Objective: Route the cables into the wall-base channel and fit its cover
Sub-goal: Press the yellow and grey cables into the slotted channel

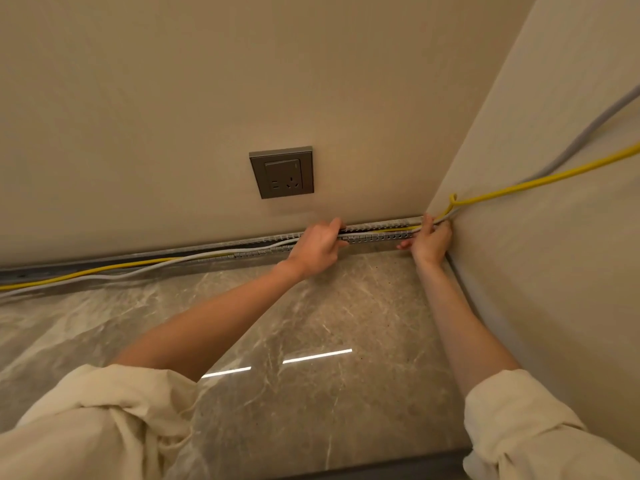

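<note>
Cables (138, 270) pinched by both outstretched arms: left hand (317, 245) mid-channel (377, 233), right hand (431, 239) at the corner.

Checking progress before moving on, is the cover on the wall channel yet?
Not yet: the channel is open, its slotted teeth exposed, with the yellow cable and white cable visible.

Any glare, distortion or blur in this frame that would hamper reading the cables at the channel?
Head view: warm, dim light; two bright streaks of glare on the marble floor, clear of the work. Wide-angle lens bows the channel and wall corner. Slight softness overall, yet the yellow cable and white cable read clearly; left hand and right hand hide parts of them.
</note>
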`<state>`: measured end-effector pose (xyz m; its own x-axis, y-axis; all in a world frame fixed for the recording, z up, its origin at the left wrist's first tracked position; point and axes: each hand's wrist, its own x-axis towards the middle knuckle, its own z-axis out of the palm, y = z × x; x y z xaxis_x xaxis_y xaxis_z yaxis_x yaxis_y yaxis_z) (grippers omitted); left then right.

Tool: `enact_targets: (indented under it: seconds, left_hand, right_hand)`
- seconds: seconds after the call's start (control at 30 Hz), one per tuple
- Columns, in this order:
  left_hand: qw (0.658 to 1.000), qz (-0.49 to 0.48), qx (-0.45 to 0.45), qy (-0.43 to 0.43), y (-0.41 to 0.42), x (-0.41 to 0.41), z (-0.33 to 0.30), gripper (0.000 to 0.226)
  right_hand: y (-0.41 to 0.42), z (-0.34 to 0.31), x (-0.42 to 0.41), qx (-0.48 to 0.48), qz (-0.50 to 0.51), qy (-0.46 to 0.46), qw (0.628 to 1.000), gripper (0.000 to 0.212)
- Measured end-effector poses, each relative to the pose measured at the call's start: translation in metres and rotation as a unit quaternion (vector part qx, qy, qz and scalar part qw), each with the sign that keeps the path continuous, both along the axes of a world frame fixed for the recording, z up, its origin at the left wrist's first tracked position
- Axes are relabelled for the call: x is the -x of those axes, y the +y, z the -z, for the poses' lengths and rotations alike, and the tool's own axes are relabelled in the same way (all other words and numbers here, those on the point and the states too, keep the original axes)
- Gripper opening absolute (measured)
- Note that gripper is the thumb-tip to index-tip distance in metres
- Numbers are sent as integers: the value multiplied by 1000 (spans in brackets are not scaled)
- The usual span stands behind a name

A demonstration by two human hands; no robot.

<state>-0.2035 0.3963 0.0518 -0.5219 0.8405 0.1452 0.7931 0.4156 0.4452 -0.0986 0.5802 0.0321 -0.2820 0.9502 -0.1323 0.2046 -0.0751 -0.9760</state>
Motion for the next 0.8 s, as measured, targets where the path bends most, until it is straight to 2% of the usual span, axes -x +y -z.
enact_targets:
  seconds: [0.17,0.43,0.53,0.8]
  left_hand:
    - [999,20,-39,17,14,-17,1,22]
    - [998,14,-51,27,21,-16,2,25]
    - [999,15,-42,13,21,-12,3,28]
    - [997,-11,-60,-51,26,-12,20,25]
  right_hand:
    - [6,3,-5,89,4,-6,996,30]
    - [15,5,0,29,23,-42,998,31]
    - [12,6,4,31,27,-28,999,28]
    - [2,0,0,123,41,-9,992,30]
